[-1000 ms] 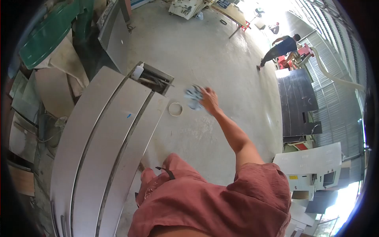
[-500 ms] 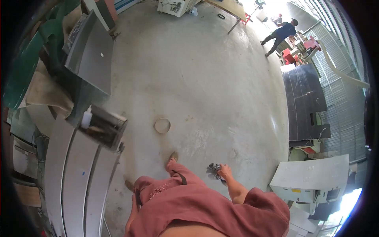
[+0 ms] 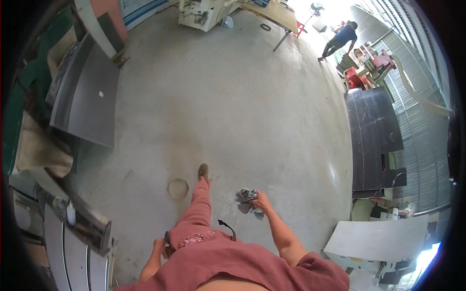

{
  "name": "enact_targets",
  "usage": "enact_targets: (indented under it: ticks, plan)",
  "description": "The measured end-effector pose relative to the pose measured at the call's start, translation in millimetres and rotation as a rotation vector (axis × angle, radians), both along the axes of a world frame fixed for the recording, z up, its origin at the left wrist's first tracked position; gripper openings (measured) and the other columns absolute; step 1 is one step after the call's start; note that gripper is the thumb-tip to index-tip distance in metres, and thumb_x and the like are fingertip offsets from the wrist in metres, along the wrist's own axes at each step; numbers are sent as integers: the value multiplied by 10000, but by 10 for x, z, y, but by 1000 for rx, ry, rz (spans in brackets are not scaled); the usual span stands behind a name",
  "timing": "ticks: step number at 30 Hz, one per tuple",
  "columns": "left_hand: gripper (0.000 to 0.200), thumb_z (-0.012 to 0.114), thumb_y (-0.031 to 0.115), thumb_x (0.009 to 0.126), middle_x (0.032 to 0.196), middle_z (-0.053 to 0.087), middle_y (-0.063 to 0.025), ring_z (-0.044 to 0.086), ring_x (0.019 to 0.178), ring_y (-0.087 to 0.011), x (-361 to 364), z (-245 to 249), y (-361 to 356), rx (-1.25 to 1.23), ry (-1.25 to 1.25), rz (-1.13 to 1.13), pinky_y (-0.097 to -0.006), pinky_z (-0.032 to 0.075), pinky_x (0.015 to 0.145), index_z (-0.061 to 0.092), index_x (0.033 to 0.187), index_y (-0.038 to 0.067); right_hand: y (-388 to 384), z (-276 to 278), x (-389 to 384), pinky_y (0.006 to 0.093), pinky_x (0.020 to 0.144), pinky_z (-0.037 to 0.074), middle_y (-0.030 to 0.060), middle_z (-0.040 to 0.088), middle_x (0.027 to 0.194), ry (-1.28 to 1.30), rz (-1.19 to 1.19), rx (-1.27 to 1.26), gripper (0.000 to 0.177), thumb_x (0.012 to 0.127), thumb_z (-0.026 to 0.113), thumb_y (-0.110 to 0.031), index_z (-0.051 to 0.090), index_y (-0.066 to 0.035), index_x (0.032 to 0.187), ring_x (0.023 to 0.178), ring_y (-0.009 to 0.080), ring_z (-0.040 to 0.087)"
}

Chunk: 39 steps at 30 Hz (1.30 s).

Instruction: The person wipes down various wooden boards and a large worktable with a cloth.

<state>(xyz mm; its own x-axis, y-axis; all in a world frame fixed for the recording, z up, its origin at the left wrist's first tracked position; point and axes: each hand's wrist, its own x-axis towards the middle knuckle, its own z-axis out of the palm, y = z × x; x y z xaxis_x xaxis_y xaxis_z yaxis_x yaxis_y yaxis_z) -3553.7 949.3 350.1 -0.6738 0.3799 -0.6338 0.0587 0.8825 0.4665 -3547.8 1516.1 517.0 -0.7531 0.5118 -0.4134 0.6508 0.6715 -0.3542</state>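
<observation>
My right hand (image 3: 262,202) is closed around a crumpled grey cloth (image 3: 246,195), which hangs in loose folds in front of my right side above the floor. Close to my left hip is my left hand (image 3: 159,245), lowered beside my reddish clothing (image 3: 233,257). Its fingers are too small and partly hidden to make out, and a small dark shape shows next to it. A strap with a black end (image 3: 227,226) sticks out at my waist. One shoe (image 3: 203,170) is stretched forward on the concrete.
A round ring-like object (image 3: 178,188) lies on the floor (image 3: 233,111) near my foot. Grey panels (image 3: 92,92) and a open-topped box (image 3: 92,223) stand at left. Dark sheets (image 3: 371,140) and a white cabinet (image 3: 376,237) line the right. A table (image 3: 272,17) and a person (image 3: 342,40) are farther off.
I have walked forward; the ring and the box at left sit lower in view. My right hand has swung forward with the cloth. The distant person has shifted stance.
</observation>
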Motion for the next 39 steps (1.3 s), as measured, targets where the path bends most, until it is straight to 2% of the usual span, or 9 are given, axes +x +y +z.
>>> enact_targets:
  ticks: [8,17,19,25,29,30,32,34,39]
  plan:
    - [285,485,254,736,594,551,-140,538,529,-234,-2567,-31,1800,52,-31,142,-390,413,504,581,688,-10,1448,-444,-552,394,732,443,230,543,962,-222,-101,-29,488,606,609,-203,489,-19,1041,870,375,519]
    - [298,497,279,812,753,589,-68,559,620,-138,-5850,1485,4622,471,-206,483,-282,475,556,569,895,2,2227,-359,-1384,335,546,446,132,578,745,-86,-198,-412,635,555,625,-115,442,42,1142,663,190,549]
    - [297,494,276,812,761,589,-65,562,621,-147,-6395,1656,5010,433,-138,478,-287,476,562,570,906,5,2309,-1207,-1374,342,604,460,162,594,825,-194,-603,-633,580,575,642,-141,486,24,1108,718,245,573]
    - [251,477,267,813,702,593,-58,564,595,-160,-7279,1497,5790,242,-118,367,-302,462,560,567,802,33,3342,-1463,-2315,371,642,464,187,599,859,-120,-435,-422,539,574,650,-170,519,16,1063,769,294,582]
    - [278,514,305,758,671,601,-77,585,606,-198,-7254,1378,6122,-28,-199,383,-332,456,573,613,822,52,4844,-1563,-3614,413,699,464,226,590,884,-480,-63,-437,463,543,657,-180,552,32,941,842,359,575]
    - [276,520,293,750,692,608,-100,599,646,-209,-7310,1577,6300,-75,-262,308,-341,459,588,615,836,48,5027,-389,-4351,403,685,469,219,593,873,-141,-380,-236,419,534,646,-145,545,27,903,835,372,572]
    - [276,526,282,742,714,616,-122,613,686,-220,-7510,1650,6713,-114,-326,236,-350,462,604,616,849,44,5898,-475,-5142,401,702,460,223,591,863,3,-407,-207,422,557,614,-94,515,8,954,849,366,567]
    - [289,518,261,735,782,614,-178,621,776,-234,-7753,1135,6899,-212,-65,-441,-359,457,626,614,881,31,6704,-589,-5833,362,639,452,162,604,777,213,-405,-153,405,546,580,-100,530,8,933,738,268,585]
    - [299,523,264,742,830,602,-205,615,795,-228,-8557,622,8150,-105,6,-51,-352,448,635,610,887,17,8066,314,-7548,374,634,446,184,599,755,456,-277,-132,307,565,563,-102,557,12,850,718,318,576]
